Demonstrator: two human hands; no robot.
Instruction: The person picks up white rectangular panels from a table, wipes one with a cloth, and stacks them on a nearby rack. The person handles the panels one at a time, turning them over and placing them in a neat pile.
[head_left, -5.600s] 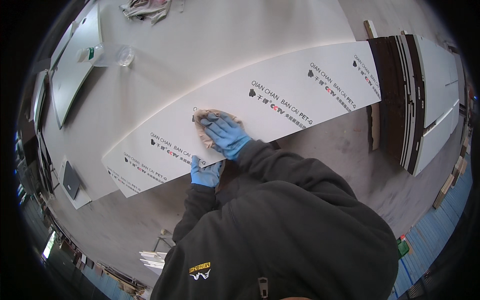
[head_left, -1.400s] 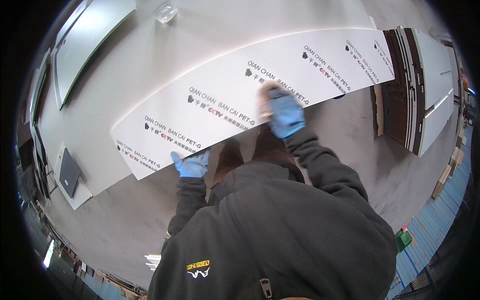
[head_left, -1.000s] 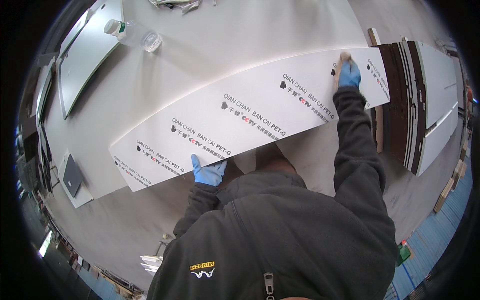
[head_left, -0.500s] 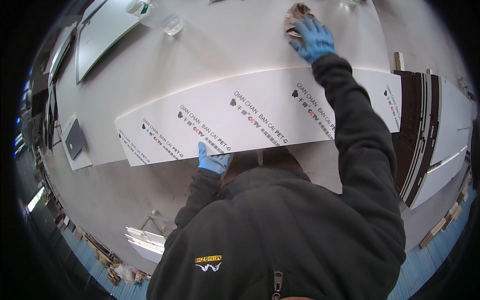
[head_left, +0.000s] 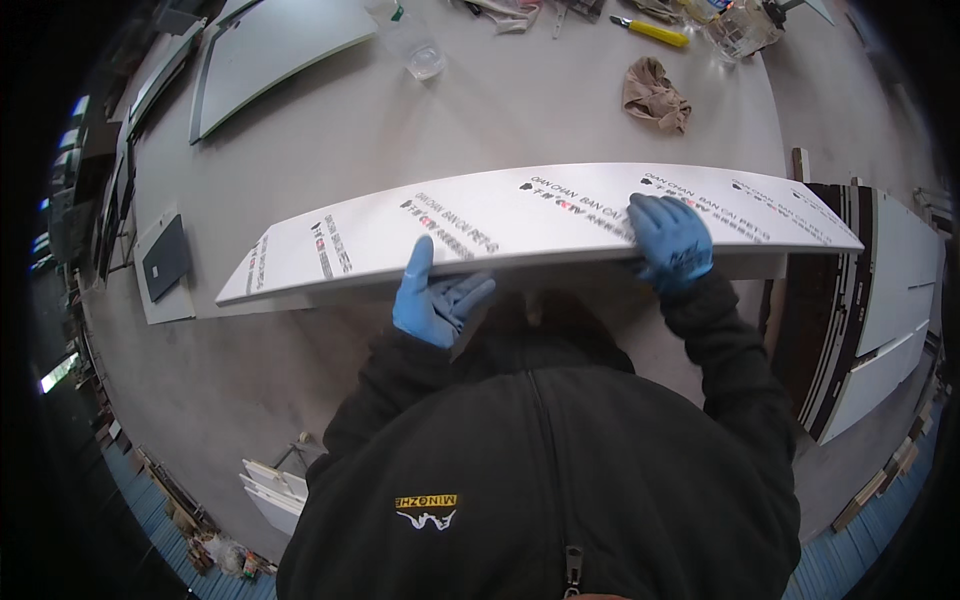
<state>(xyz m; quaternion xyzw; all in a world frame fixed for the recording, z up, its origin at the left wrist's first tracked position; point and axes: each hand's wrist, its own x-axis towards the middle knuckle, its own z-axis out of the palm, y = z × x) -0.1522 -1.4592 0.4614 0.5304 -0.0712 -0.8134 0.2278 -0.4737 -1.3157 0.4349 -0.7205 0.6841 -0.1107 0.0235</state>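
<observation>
A long white panel [head_left: 370, 235] with printed film on its face lies along the near side of the pale table, its near edge raised and overhanging. My right hand [head_left: 672, 242], in a blue glove, grips that edge right of the middle, thumb side on the face and the other fingers partly hidden. At the edge left of the middle, my blue-gloved left hand [head_left: 437, 302] has its thumb up against the panel. Its other fingers are spread, palm up, just below the edge. A crumpled brown cloth [head_left: 656, 97] lies beyond the panel, apart from both hands.
On the table [head_left: 520, 110] stand a clear plastic bottle [head_left: 418, 52] and a glass jar [head_left: 740, 30], with a yellow utility knife [head_left: 652, 32] between. A large board [head_left: 285, 55] lies at the far left. Stacked panels [head_left: 895, 265] are to the right; white boards [head_left: 275, 492] stand behind my left.
My right hand has let go of the cloth and come back to the panel's near edge. That edge has risen and tilted. My left hand's fingers have come out from under it.
</observation>
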